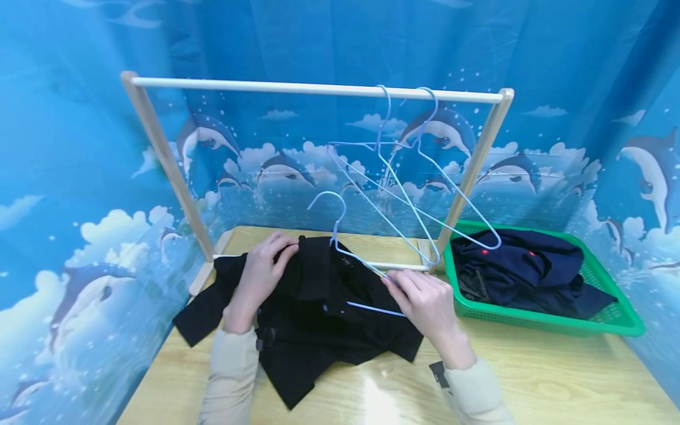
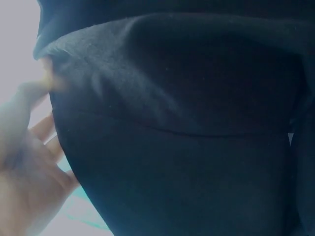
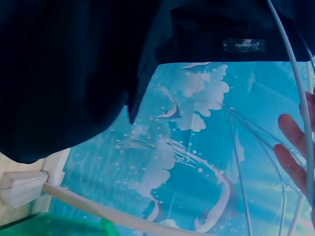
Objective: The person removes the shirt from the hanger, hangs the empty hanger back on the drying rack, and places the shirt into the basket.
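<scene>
A black garment lies spread on the wooden table. My left hand pinches its collar edge near the top left. A light blue wire hanger stands partly inside the garment, its hook up. My right hand grips the hanger's right arm. In the left wrist view the black garment fills the frame, with blurred fingers at the left. The right wrist view shows the black garment, the hanger wire and fingers at the right edge.
A wooden rack stands behind the garment, with two more blue hangers on its bar. A green basket of dark clothes sits at the right. Blue dolphin-print cloth surrounds the table.
</scene>
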`<state>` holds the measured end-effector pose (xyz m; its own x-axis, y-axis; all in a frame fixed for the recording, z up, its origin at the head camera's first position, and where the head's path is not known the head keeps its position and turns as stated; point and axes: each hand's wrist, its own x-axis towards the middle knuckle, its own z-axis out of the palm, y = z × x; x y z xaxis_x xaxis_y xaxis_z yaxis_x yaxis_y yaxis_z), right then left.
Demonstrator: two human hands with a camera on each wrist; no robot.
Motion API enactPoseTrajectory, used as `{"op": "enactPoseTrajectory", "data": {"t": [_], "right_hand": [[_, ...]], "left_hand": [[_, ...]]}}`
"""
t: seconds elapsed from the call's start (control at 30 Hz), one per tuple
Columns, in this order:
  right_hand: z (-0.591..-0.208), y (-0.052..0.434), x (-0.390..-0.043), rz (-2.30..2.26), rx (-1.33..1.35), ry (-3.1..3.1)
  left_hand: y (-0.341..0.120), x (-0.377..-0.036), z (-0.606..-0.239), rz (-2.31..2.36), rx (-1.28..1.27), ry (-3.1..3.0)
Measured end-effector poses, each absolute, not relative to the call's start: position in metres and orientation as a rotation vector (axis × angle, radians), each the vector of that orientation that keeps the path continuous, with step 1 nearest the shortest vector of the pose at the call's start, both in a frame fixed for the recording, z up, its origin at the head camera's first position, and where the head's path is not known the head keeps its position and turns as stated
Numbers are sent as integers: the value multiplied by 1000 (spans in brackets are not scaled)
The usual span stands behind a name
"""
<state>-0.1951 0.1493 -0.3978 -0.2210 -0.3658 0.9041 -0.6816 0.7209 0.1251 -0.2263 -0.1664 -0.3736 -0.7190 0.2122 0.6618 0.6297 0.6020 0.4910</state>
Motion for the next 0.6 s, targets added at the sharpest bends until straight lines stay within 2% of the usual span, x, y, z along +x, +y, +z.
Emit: {"op": "enactPoseTrajectory", "data": {"t": [0.3, 0.6], "right_hand": [[-378, 159, -187, 432, 749, -1875], [-338, 190, -169, 372, 609, -1959]], "left_hand": [[-175, -232, -377, -1023, -614, -2293], [-202, -235, -384, -1054, -490, -2239]]}}
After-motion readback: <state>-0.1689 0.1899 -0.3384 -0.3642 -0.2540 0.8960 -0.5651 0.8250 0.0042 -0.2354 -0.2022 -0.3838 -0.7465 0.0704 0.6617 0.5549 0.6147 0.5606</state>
